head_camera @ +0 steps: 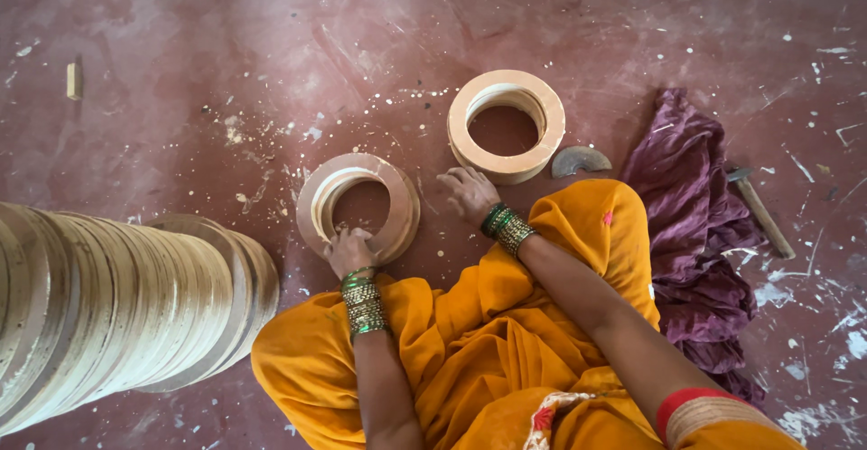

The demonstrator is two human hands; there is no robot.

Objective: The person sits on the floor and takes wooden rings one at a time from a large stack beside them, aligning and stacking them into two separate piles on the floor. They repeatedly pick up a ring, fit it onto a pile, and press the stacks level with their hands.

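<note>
Orange cloth (pixel 479 342) fills the near edge of the view, draped over the lap of a person sitting on a dark red floor (pixel 181 70) speckled with pale chips. Both forearms reach forward, each wrist stacked with green and gold bangles.

The left hand (pixel 350 251) rests at the 6 o'clock rim of a wooden ring (pixel 358 206), fingers curled over the near edge and pinching it. That ring lies flat on the floor just ahead of the knees. It looks like stiff cut wood, light enough for one hand, with a broad flat face and a thin inner lip; the outer rim seems the safest place to take hold, since the inner lip looks easier to chip.

The right hand (pixel 468 193) lies palm down on the floor at about 3 o'clock of that ring, fingers loosely spread, holding nothing.

At 9 o'clock a tall stack of rings (pixel 117 305) leans on its side.

Farther out, at 1 o'clock, a second ring (pixel 506 125), thicker and paler, sits flat. Just right of it lies a grey curved piece (pixel 580 160), then a crumpled purple cloth (pixel 695 233) and a hammer (pixel 760 210). A small wood block (pixel 73 80) lies far off at 10 o'clock.
</note>
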